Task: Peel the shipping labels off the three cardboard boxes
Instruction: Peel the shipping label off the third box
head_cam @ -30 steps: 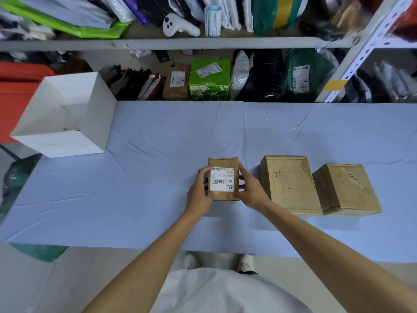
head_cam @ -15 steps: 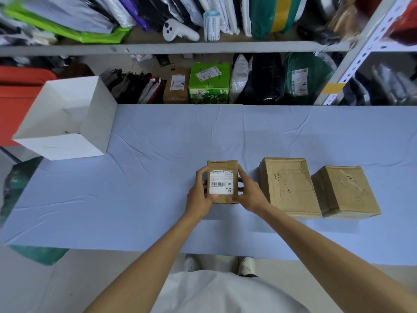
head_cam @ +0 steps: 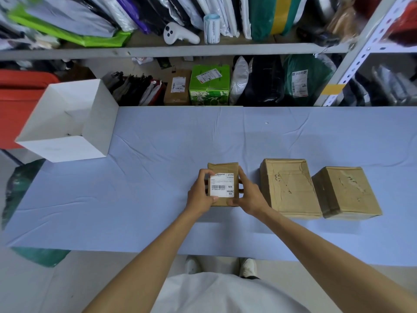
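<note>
The small cardboard box (head_cam: 222, 167) stood on the counter (head_cam: 158, 177), just in front of the person and at the left end of a row of three, its long axis running away from the body. The shipping label (head_cam: 222, 185) lay flat on its top face, facing up and apparently stuck down all round. Both hands were closed on the box. The left-hand grip (head_cam: 199, 193) clamped the left side, with fingertips curled over the top near the label's far-left corner and the thumb close to its near-left corner. The right-hand grip (head_cam: 250, 197) clamped the right side, its thumb at the near edge and its fingers running along the right wall, close beside the label's right edge. The label therefore sat between the two grips, and the left fingertips were nearest to a corner, so the lift would most likely start at the left and pull across toward the right while the right hand steadied the box. The middle box (head_cam: 288, 186) and the right box (head_cam: 345, 190), set just apart from each other, showed only scuffed, bare tops, so this was probably the last label. An open white carton (head_cam: 65, 123) stood well apart at the counter's far left.
</note>
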A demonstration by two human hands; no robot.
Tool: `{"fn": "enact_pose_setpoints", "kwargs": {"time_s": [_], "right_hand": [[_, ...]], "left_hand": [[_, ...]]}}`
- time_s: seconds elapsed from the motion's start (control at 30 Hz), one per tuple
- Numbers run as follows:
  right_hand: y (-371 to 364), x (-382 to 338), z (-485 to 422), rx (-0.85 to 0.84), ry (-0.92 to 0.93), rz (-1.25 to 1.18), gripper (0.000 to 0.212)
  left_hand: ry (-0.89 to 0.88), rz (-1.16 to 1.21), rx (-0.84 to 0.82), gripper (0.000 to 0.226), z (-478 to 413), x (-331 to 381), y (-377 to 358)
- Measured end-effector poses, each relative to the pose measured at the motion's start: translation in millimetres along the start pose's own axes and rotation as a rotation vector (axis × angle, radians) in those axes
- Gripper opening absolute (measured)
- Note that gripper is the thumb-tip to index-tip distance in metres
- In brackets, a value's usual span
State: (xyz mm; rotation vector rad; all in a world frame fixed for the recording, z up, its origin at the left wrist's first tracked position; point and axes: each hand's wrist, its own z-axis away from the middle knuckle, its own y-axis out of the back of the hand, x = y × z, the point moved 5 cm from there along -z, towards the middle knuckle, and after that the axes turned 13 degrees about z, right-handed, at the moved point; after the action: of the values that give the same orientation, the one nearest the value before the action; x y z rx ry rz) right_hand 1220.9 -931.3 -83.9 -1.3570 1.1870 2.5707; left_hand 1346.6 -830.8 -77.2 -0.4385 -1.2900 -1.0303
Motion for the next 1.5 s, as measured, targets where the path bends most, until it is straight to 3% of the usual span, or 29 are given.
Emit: {"fn": "enact_pose_setpoints", "kwargs": {"time_s": [0.1, 0.3, 0.47, 0.6, 1.13, 1.5], "right_hand": [[2, -1, 0, 0.006, 0.012, -0.021, 0.103], [3, -3, 1, -0.002, -0.007, -0.04, 0.102], [2, -2, 0, -0.016, -0.029, -0.045, 0.103], [3, -2, -1, -0.013, -0.034, -0.052, 0.101], [-1, 2, 6, 0.022, -0.077, -0.15, 0.11], [0, 2, 6, 0.001, -0.058, -0.09, 0.109]], "left_hand": [[-0.015, -0.001, 0.003, 0.063, -1, -2, -1], [-0.016, 0.245, 0.076, 0.066, 6, -9, 5], [-0.077, 0.171, 0.188, 0.036, -2, -2, 19], [-0.088, 0.155, 0.165, 0.021, -11, 9, 18], [-0.07, 0.03, 0.35, 0.004, -13, 17, 8], [-0.058, -0.134, 0.332, 0.01, -13, 17, 5]]}}
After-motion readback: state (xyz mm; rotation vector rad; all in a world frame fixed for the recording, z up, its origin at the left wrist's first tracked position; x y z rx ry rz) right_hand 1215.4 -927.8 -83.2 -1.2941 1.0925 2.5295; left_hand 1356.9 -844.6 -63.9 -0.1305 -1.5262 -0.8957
